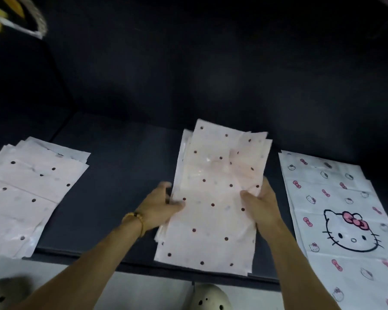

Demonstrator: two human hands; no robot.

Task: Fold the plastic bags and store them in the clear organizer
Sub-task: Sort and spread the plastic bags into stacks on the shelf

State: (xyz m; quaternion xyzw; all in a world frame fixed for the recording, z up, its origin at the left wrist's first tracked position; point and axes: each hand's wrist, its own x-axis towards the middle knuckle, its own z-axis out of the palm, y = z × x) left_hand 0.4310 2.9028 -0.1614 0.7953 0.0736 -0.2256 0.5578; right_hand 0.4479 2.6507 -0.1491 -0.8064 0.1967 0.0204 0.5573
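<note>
The dark counter (pixel 126 175) carries three lots of bags spread side by side, so I can tell the kinds apart and take one stack at a time. At three o'clock lies the cat-print stack (pixel 336 220), flat and long, running off the near edge; I have left it alone there. At nine o'clock lies the left dotted stack (pixel 29 193), also flat, its sheets fanned a little at the far corners. Between them, at twelve o'clock straight ahead of me, is the middle dotted stack (pixel 215 198), and this is the one I have in hand. My left hand (pixel 164 204) grips its left edge, thumb on top and the other fingers curled underneath, and my right hand (pixel 259 200) does the same on the right edge, so my fingers are closed on the bags, not spread. I hold both sides at mid-length because thin plastic slides. I judge I am squaring the sheets before the first fold; the far ends splay unevenly. No clear organizer shows anywhere here, so storing looks a long way off. A yellow band (pixel 136 217) sits on my left wrist. Below the near edge, at six and seven o'clock, two pale rounded things with holes show, too blurred to name.
</note>
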